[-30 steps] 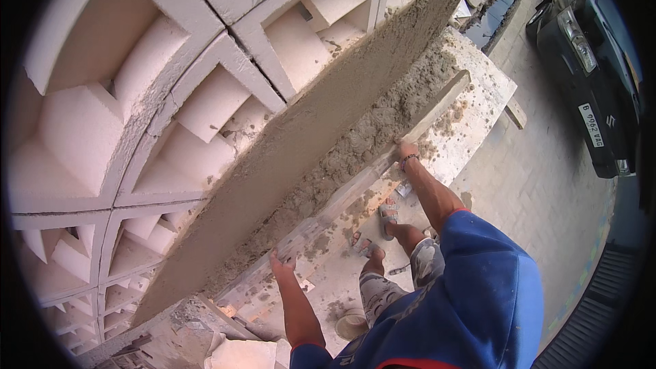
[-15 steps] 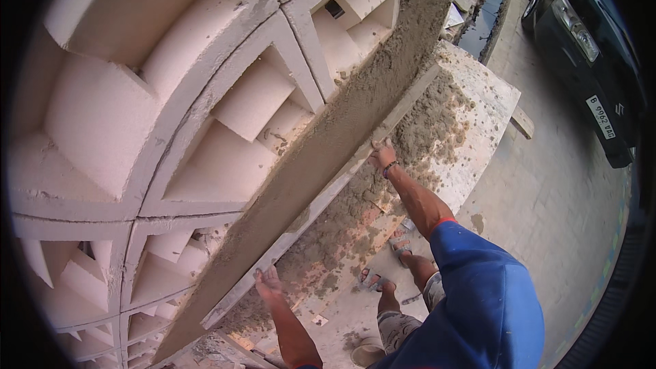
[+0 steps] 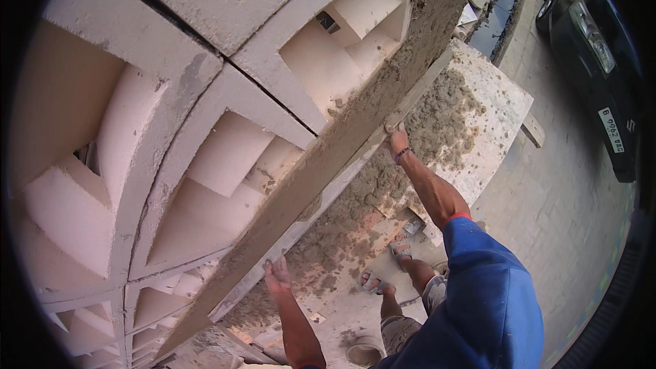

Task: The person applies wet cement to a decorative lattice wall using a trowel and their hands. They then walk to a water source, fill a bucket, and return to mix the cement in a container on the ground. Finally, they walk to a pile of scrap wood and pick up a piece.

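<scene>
My left hand (image 3: 277, 275) is near the lower end of a long, pale, straight-edged board (image 3: 309, 219), its fingers bent over the board's edge. Higher up the same board, my right hand (image 3: 397, 141) grips the edge, a dark bracelet on its wrist. The board lies slanted along a band of wet grey mortar (image 3: 273, 227) on the side of the wall. Pale openwork blocks (image 3: 229, 154) with deep angled recesses make up that wall. My fingertips are partly hidden behind the board's edge.
Below the wall, a flat sheet (image 3: 507, 101) carries a heap of mortar (image 3: 437, 123). Mortar splashes cover the ground by my sandalled feet. A bucket (image 3: 365, 351) stands near my legs. A dark car (image 3: 589, 61) is parked at the right; a water-filled ditch (image 3: 497, 17) runs beyond the sheet.
My view has shifted, so the wall blocks look larger and nearer. Both hands remain on the board, which still lies along the mortar band.
</scene>
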Motion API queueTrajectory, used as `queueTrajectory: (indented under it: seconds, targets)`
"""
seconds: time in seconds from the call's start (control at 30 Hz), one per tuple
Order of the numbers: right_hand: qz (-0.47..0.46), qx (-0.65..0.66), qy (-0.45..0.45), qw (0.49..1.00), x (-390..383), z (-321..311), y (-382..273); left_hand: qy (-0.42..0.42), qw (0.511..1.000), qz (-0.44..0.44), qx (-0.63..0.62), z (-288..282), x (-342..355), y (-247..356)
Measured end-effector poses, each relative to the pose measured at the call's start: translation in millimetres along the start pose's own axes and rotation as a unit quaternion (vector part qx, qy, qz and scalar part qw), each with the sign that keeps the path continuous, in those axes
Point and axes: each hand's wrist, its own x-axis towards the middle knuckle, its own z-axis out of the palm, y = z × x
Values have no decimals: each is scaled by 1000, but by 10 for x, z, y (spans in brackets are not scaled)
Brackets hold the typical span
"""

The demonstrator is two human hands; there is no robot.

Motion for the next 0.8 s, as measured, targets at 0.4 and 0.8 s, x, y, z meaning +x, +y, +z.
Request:
queueTrajectory:
  seconds: [0.4, 0.8]
  targets:
    - [-110, 6, -8, 994, -339, 347, -890, -27, 999, -20, -15, 436, -414, 262]
    - [-175, -69, 8, 982, -1207, 1016, -1916, -57, 998, -17, -26, 738, -848, 696]
